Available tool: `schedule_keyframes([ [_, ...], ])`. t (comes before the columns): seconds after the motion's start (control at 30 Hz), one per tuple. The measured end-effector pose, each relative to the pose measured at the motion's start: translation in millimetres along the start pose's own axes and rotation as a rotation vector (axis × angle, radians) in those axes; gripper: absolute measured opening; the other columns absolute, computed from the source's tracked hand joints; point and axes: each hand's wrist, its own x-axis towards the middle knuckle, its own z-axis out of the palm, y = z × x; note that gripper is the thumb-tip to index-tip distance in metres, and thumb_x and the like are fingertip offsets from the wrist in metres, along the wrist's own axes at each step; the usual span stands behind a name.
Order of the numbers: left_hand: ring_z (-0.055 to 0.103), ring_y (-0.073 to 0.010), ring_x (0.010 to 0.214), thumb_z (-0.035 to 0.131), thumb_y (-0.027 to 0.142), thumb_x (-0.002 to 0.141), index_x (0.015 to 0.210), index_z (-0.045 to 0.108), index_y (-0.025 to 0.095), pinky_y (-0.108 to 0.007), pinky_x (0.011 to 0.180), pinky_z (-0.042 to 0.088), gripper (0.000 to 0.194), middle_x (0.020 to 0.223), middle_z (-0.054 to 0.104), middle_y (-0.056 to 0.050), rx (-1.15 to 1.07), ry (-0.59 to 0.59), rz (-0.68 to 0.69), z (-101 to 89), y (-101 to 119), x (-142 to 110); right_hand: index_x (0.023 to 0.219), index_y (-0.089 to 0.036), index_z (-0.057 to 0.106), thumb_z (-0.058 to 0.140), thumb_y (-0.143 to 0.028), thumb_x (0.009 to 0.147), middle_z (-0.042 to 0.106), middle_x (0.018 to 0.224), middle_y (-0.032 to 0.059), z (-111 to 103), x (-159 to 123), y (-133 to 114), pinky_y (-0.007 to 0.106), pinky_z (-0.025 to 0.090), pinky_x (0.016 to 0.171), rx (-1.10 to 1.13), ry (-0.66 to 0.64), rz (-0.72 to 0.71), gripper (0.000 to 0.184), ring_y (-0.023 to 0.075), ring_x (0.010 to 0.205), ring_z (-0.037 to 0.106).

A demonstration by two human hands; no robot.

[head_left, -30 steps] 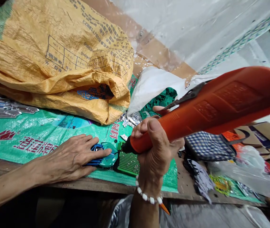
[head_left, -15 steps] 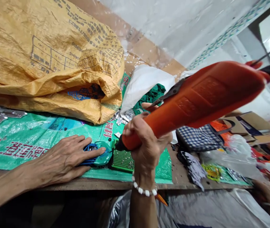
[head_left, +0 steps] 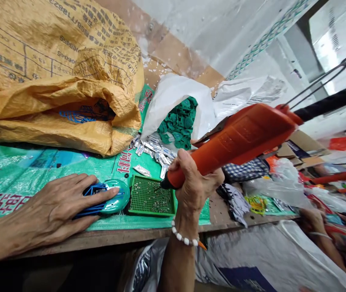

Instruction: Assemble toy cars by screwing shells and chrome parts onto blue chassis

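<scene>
My right hand (head_left: 191,178) is wrapped round an orange electric screwdriver (head_left: 230,142), which slants down to the left. Its black nose and thin bit reach over a green gridded tray (head_left: 136,209) that holds many small metal screws (head_left: 157,198). My left hand (head_left: 66,198) grips a part made of blue bars (head_left: 92,205) and a shiny green round cap (head_left: 120,196), holding it down on the green sheet (head_left: 112,225). The index finger lies across the cap, and the thumb is on the near side. The cap sits just left of the tray.
Behind lie a big yellow woven sack (head_left: 54,97), a white bag of green pieces (head_left: 179,121) and several silvery strips (head_left: 157,152). To the right are grey gloves (head_left: 235,205), a checked bag (head_left: 246,170) and a co-worker's hand (head_left: 315,223).
The screwdriver's bit has moved off the green cap to over the screw tray. My left hand still holds the capped part. The view has shifted to the right.
</scene>
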Motion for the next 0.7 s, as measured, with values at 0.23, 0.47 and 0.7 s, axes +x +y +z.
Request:
schedule_keyframes([
  [0.23, 0.059, -0.0227, 0.101, 0.048, 0.027, 0.102, 0.153, 0.037, 0.043, -0.033, 0.086, 0.046, 0.055, 0.116, 0.058, -0.005, 0.037, -0.047, 0.052, -4.2, -4.0, 0.4, 0.068, -0.018, 0.062, 0.085, -0.033, 0.073, 0.060, 0.053, -0.0072, -3.4, -0.2, 3.1, 0.025, 0.048, 0.043, -0.027, 0.026, -0.013, 0.027, 0.0094, 0.040, 0.054],
  [0.47, 0.060, -0.0249, 0.104, 0.048, 0.029, 0.103, 0.151, 0.038, 0.046, -0.037, 0.088, 0.047, 0.053, 0.120, 0.057, -0.005, 0.021, -0.045, -0.035, 1.1, 1.1, -1.5, 0.068, -0.019, 0.062, 0.086, -0.033, 0.073, 0.060, 0.054, -0.0072, -6.9, 0.7, 4.9, 0.025, 0.048, 0.043, -0.034, 0.037, -0.028, 0.028, 0.0095, 0.041, 0.055],
  [0.7, 0.061, -0.0220, 0.100, 0.050, 0.029, 0.101, 0.147, 0.045, 0.046, -0.033, 0.087, 0.046, 0.050, 0.114, 0.059, -0.003, 0.026, 0.004, -0.035, -1.0, 1.9, 0.1, 0.070, -0.018, 0.064, 0.086, -0.033, 0.073, 0.061, 0.052, -0.0076, -4.8, 0.1, 6.9, 0.025, 0.047, 0.042, -0.007, 0.029, -0.032, 0.027, 0.0095, 0.039, 0.054],
])
